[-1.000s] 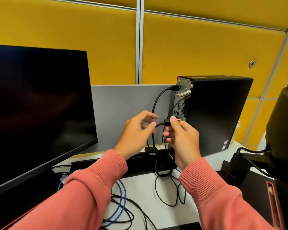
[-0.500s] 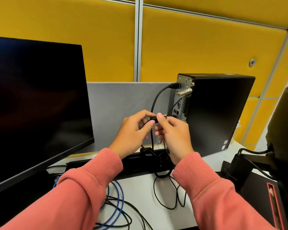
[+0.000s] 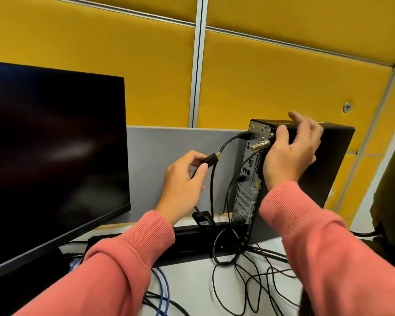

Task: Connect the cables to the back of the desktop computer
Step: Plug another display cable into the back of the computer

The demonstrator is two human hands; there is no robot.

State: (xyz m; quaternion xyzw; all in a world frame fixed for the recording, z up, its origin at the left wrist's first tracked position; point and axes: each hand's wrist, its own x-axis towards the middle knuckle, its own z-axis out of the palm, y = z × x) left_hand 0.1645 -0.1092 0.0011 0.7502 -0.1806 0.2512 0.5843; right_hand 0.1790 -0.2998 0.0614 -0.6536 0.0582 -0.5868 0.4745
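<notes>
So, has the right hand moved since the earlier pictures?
Yes. The right hand has left the plug, which the left hand pinches, and gone up and right to the top rear corner of the desktop computer.

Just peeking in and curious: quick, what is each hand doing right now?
Left hand: pinches the cable plug, not yet plugged in.
Right hand: fingers relaxed and open, resting on the desktop computer at its top rear corner, holding nothing.

Right hand motion-blurred; monitor cropped at left edge.
</notes>
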